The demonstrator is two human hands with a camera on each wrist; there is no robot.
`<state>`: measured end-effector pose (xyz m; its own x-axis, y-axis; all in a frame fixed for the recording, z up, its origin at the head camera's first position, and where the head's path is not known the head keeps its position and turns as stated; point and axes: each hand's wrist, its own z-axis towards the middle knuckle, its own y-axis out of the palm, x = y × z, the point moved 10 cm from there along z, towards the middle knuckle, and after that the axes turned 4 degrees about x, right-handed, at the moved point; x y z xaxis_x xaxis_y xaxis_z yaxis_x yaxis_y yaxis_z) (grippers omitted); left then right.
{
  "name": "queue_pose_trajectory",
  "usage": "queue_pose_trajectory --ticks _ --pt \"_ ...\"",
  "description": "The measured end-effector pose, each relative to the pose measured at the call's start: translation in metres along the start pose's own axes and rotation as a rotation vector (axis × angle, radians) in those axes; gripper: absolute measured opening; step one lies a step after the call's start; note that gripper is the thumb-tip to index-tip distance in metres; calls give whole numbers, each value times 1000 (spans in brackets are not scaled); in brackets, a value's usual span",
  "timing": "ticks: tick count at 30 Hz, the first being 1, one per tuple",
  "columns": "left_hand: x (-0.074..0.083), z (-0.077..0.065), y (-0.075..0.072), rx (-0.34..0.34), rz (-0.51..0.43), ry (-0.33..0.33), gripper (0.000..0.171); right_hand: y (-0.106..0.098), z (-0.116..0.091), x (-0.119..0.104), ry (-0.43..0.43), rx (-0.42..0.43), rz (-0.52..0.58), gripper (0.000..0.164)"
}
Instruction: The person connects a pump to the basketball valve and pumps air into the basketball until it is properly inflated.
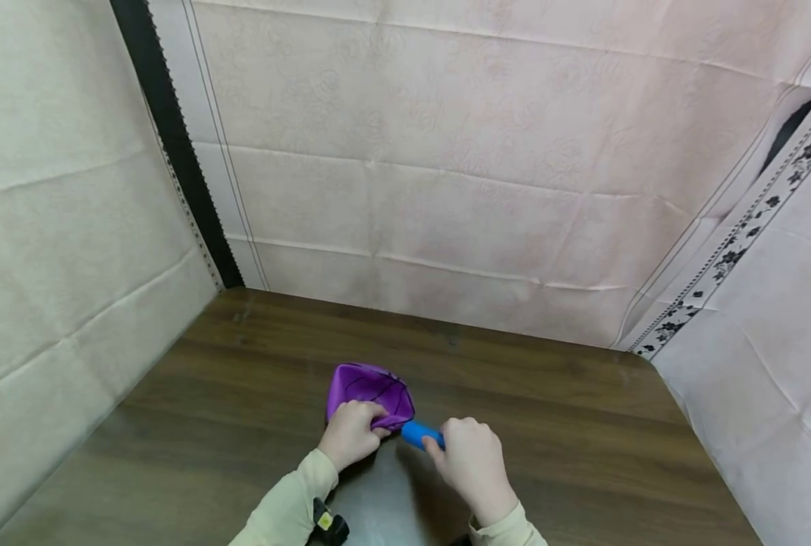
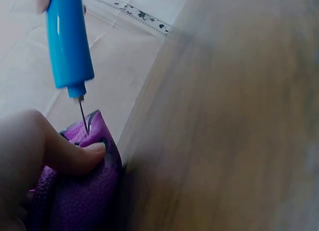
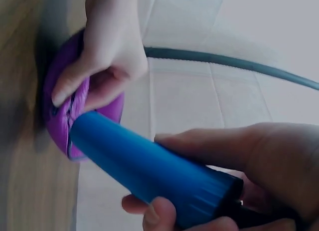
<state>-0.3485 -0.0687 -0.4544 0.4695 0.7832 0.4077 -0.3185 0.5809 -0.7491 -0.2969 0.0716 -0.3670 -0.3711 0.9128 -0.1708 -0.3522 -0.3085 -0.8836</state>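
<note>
Between the thumb and fingers of the left hand [image 1: 353, 434], the near edge of a caved-in purple ball [image 1: 364, 388] is pinched on a brown wooden table [image 1: 227, 409]. Beside the thumb, a metal needle [image 2: 83, 116] is seen at the ball's surface, though whether it is inserted cannot be told. Farther right, the blue pump [image 1: 419, 434] to which the needle is fixed is gripped in the curled fingers of the right hand [image 1: 475, 462]
</note>
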Motion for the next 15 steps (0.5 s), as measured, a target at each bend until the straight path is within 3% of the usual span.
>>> queue_pose_trajectory --ticks 5,10,15 --pt "6 -1 0 17 43 34 13 2 0 -8 -42 40 -25 46" --pt "9 0 1 2 18 42 12 2 2 -11 -58 70 -33 49" --pt "13 1 -1 16 0 76 15 3 -1 -23 -91 155 -104 46"
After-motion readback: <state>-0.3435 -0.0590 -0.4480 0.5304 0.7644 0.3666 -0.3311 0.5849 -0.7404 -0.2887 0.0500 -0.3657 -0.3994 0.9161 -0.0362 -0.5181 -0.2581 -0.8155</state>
